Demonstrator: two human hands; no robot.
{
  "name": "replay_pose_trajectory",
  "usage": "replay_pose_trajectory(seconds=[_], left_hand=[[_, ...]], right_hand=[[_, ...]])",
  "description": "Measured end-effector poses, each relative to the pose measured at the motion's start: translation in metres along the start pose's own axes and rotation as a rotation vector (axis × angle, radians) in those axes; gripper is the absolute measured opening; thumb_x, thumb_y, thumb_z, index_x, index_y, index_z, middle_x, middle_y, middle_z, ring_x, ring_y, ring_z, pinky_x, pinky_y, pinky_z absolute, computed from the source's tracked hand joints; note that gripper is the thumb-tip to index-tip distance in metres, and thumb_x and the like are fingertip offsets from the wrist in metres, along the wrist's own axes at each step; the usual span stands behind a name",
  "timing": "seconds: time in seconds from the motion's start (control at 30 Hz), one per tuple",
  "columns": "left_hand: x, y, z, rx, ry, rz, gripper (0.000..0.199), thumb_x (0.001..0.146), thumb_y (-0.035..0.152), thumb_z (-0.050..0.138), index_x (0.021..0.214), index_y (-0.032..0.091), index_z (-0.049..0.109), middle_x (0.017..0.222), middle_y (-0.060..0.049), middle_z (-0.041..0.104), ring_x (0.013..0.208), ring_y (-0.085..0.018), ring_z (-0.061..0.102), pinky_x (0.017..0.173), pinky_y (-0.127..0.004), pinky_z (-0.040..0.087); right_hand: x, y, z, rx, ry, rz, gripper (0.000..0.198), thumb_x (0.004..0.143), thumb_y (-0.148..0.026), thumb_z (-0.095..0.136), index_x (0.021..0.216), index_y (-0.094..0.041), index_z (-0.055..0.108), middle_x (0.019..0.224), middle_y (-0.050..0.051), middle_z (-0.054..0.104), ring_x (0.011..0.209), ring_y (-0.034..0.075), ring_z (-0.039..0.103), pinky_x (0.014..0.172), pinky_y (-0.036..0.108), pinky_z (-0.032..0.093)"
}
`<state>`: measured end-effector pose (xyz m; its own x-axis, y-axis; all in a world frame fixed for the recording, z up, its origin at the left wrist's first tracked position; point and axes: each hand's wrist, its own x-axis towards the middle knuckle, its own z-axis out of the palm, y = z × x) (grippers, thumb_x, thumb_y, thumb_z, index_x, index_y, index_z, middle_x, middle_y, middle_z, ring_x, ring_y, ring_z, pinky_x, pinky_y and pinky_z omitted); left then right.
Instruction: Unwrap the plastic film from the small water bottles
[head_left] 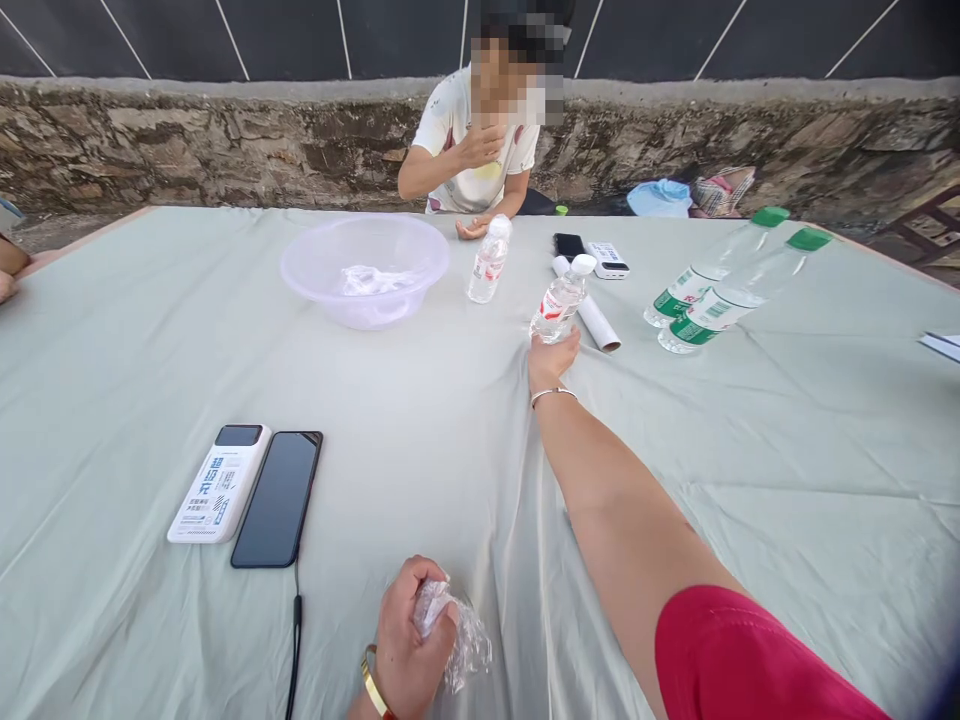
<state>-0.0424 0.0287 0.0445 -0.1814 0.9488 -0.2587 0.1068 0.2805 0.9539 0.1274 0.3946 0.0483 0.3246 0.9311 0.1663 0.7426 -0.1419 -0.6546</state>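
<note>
Pale tablecloth (150, 350), bottle (559, 305) in right hand (553, 357), plastic (470, 640) in left hand (412, 640)

Cannot see the base of the clear, white-capped plastic bottle (559, 306), covered by the right hand (552, 358), nor the middle of the white cardboard tube (599, 325) behind, nor all the crumpled clear film (471, 645) inside the left hand (411, 645). Cannot identify the flat white object (943, 346) cut off near the right edge of the tabletop (847, 410).

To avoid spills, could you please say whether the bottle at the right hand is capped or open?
Capped: a white cap sits atop the bottle at the right hand; its tightness cannot be told.
</note>
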Motion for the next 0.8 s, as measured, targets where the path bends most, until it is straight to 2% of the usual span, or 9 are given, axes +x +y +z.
replay_pose_trajectory(seconds=[0.1,0.17,0.27,0.33,0.4,0.5,0.6,0.8], left_hand=[[0.001,0.002,0.001,0.043,0.020,-0.007,0.013,0.070,0.027,0.056,0.082,0.022,0.052,0.063,0.002,0.046,0.050,-0.013,0.041,0.049,-0.026,0.035],[0.001,0.003,0.003,0.086,0.048,0.012,0.013,0.069,0.026,0.056,0.081,0.022,0.052,0.062,0.002,0.047,0.051,-0.014,0.042,0.050,-0.026,0.036],[0.002,0.004,0.004,0.137,0.086,0.066,0.011,0.066,0.024,0.056,0.077,0.022,0.054,0.063,0.001,0.050,0.053,-0.015,0.044,0.053,-0.027,0.038],[0.002,0.004,0.004,0.142,0.113,0.093,0.009,0.066,0.024,0.057,0.074,0.022,0.054,0.063,0.001,0.051,0.053,-0.015,0.045,0.054,-0.027,0.038],[0.002,0.004,0.003,0.116,0.152,0.118,0.007,0.065,0.024,0.057,0.072,0.022,0.054,0.063,0.001,0.053,0.054,-0.015,0.047,0.055,-0.027,0.039],[0.002,0.004,0.000,0.041,0.216,0.135,0.005,0.064,0.025,0.056,0.067,0.023,0.052,0.060,0.002,0.054,0.054,-0.015,0.048,0.056,-0.027,0.039],[0.003,0.004,-0.002,-0.002,0.237,0.145,0.006,0.062,0.025,0.057,0.064,0.023,0.052,0.058,0.003,0.055,0.052,-0.014,0.047,0.054,-0.026,0.039],[0.007,-0.001,0.001,-0.044,0.273,0.177,0.011,0.062,0.024,0.058,0.071,0.023,0.051,0.062,0.003,0.056,0.056,-0.015,0.050,0.056,-0.027,0.041]], right_hand=[[-0.032,-0.007,0.004,0.039,0.062,0.086,0.056,0.083,-0.008,0.036,0.137,0.000,0.022,0.130,0.024,0.038,0.111,0.019,0.047,0.097,0.032,0.032],[-0.068,-0.014,0.006,0.083,0.016,0.057,0.049,0.080,-0.006,0.039,0.128,-0.006,0.040,0.121,0.017,0.049,0.097,0.016,0.054,0.091,0.029,0.038],[-0.142,-0.021,0.003,0.184,-0.182,-0.087,0.029,0.076,-0.008,0.047,0.100,-0.014,0.061,0.097,0.006,0.061,0.077,0.014,0.056,0.079,0.026,0.044],[-0.199,-0.021,-0.005,0.231,-0.322,-0.243,0.022,0.075,-0.008,0.047,0.088,-0.017,0.063,0.087,0.004,0.062,0.072,0.014,0.055,0.074,0.025,0.044],[-0.250,-0.017,-0.017,0.213,-0.403,-0.369,0.022,0.076,-0.008,0.046,0.084,-0.018,0.064,0.082,0.003,0.061,0.073,0.014,0.055,0.072,0.025,0.042],[-0.304,-0.010,-0.038,0.097,-0.543,-0.484,0.018,0.076,-0.008,0.050,0.080,-0.019,0.064,0.077,0.002,0.060,0.075,0.015,0.054,0.072,0.026,0.040],[-0.322,-0.007,-0.053,0.030,-0.628,-0.521,0.011,0.079,-0.014,0.055,0.080,-0.019,0.064,0.075,0.001,0.059,0.074,0.015,0.053,0.072,0.027,0.038],[-0.317,-0.011,-0.059,0.044,-0.604,-0.490,0.013,0.076,-0.011,0.055,0.078,-0.018,0.065,0.073,0.001,0.059,0.068,0.013,0.053,0.064,0.024,0.037]])
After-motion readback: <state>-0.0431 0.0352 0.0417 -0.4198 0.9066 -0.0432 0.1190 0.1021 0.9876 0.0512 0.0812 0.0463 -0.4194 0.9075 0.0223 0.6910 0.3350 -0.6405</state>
